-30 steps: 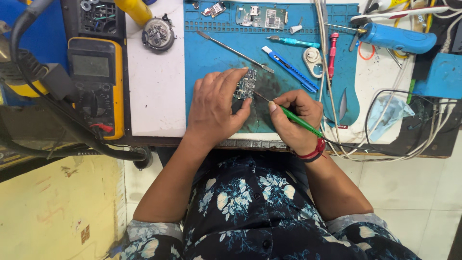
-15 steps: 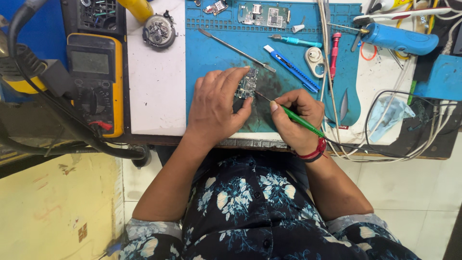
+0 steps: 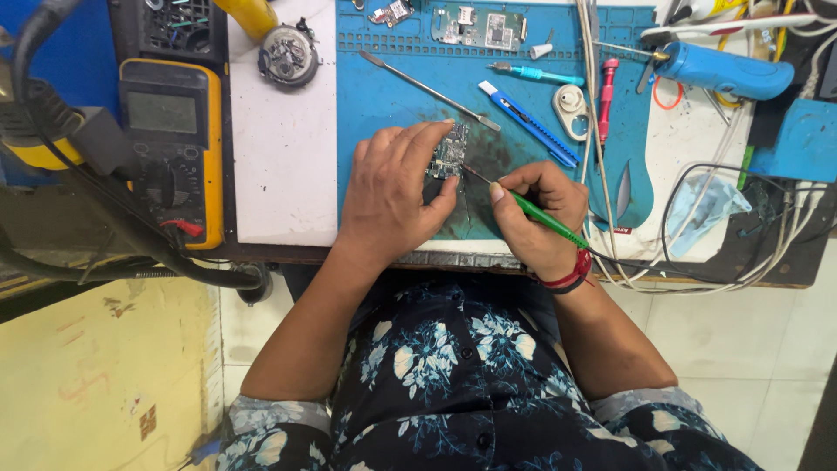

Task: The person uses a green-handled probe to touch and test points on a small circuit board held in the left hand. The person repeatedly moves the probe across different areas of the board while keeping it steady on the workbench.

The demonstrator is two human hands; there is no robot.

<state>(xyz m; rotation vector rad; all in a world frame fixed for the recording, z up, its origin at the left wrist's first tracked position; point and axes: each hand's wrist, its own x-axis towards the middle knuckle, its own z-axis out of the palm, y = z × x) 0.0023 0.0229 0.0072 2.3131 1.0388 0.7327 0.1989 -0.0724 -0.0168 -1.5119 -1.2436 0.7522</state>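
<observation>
Head view, first speaker: What do the hands hold?

Second speaker: The left hand lies palm down on a blue mat, its fingers and thumb closed around a small circuit board, pinning it to the mat. The right hand grips a green-handled tool like a pen, fingers tight on the handle. Its thin metal tip touches the lower right edge of the board.

First speaker: Where is the board on the bench?

Second speaker: Near the middle of the mat, on a dark smudged patch, close to the front edge of the bench.

First speaker: What lies around it?

Second speaker: Just beyond the board, a thin metal pry tool lies at a slant. To its right sit a blue utility knife, a teal screwdriver and a red screwdriver. A second circuit board rests at the far edge of the mat. Far right, a blue handheld tool lies among white cables. Well to the left stands a yellow multimeter, with a thick black cable looping in front of it.

First speaker: And the person?

Second speaker: Dark shirt with pale blue flowers, and a red band on the right wrist.
</observation>
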